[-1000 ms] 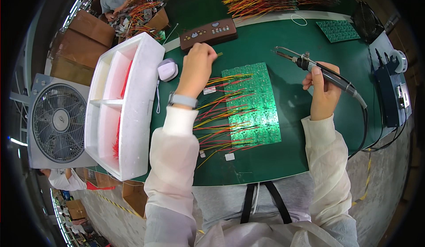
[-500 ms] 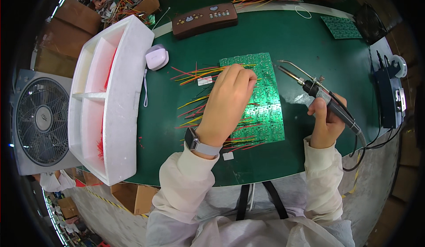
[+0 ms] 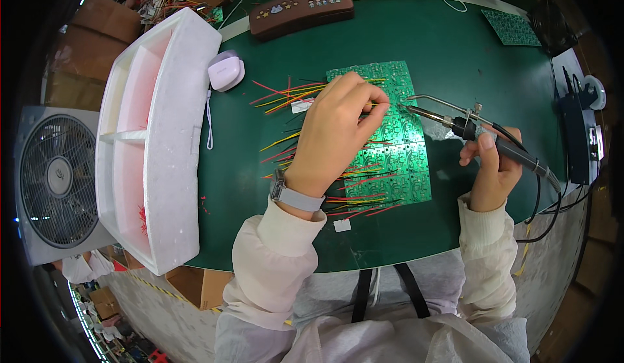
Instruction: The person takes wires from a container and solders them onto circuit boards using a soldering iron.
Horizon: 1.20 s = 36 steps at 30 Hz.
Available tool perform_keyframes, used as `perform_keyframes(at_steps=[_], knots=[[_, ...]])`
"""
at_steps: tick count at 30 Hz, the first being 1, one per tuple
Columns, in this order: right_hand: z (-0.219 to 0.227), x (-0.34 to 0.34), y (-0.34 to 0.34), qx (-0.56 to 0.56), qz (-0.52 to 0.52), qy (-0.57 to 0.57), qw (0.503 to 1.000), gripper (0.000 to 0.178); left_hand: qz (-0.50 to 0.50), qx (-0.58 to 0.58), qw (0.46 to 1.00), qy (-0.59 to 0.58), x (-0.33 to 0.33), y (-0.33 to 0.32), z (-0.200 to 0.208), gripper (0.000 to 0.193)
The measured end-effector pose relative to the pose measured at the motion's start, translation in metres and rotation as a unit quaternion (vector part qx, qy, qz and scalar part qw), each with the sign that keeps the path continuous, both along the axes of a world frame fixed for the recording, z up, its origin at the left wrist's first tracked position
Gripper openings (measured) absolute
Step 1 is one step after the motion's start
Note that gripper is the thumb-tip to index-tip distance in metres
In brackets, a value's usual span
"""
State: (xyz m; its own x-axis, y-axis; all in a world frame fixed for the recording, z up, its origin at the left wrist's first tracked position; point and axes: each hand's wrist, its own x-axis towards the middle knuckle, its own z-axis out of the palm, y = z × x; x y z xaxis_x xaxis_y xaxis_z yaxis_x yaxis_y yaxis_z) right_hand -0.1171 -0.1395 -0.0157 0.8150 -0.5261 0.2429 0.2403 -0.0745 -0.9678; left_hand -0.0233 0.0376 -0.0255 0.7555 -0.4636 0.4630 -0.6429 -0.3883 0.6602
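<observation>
A green circuit board panel (image 3: pixel 406 161) lies on the workbench, with red, yellow and black wires (image 3: pixel 283 143) across its left part. Over the panel's upper half is my left hand (image 3: pixel 335 126), thumb and forefinger pinched on a thin yellow wire (image 3: pixel 372 104), its end near the board. My right hand (image 3: pixel 494 171) grips a soldering iron (image 3: pixel 465 129) with a thin metal feed tube (image 3: pixel 442 102) fixed alongside. The iron's tip is at the panel's upper right part, close to my left fingertips; whether it touches the board I cannot tell.
A white foam box (image 3: pixel 175 135) with compartments stands at left, beside a fan (image 3: pixel 58 174). A lilac case (image 3: pixel 226 72) and a brown pencil case (image 3: pixel 302 12) lie behind. A soldering station (image 3: pixel 575 135) stands at right; its cable hangs near my right arm. Another board (image 3: pixel 511 27) lies at far right.
The soldering iron has come down and left relative to the board, its tip now over the panel. My left fingertips have shifted slightly right with the yellow wire now visible between them.
</observation>
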Motion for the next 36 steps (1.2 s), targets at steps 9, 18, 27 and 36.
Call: perform_keyframes(at_steps=[9,18,27,36], knots=[[-0.0027,0.0012,0.0019,-0.029,-0.013,0.009,0.999,0.019,0.001,0.013,1.0,-0.014,0.0004,0.0006,-0.0018,0.009],[-0.0028,0.0007,0.002,-0.045,-0.007,0.015,0.999,0.019,0.003,0.013,1.0,-0.028,0.0005,0.0003,-0.0031,0.009],[-0.0035,-0.0005,-0.0021,-0.012,0.021,0.005,1.0,0.014,0.0,0.01,1.0,-0.027,0.001,-0.0008,-0.0027,0.008],[-0.0039,-0.0014,-0.0015,-0.011,0.02,0.01,1.0,0.015,-0.001,0.017,1.0,-0.021,0.0003,0.0,-0.0032,0.008]])
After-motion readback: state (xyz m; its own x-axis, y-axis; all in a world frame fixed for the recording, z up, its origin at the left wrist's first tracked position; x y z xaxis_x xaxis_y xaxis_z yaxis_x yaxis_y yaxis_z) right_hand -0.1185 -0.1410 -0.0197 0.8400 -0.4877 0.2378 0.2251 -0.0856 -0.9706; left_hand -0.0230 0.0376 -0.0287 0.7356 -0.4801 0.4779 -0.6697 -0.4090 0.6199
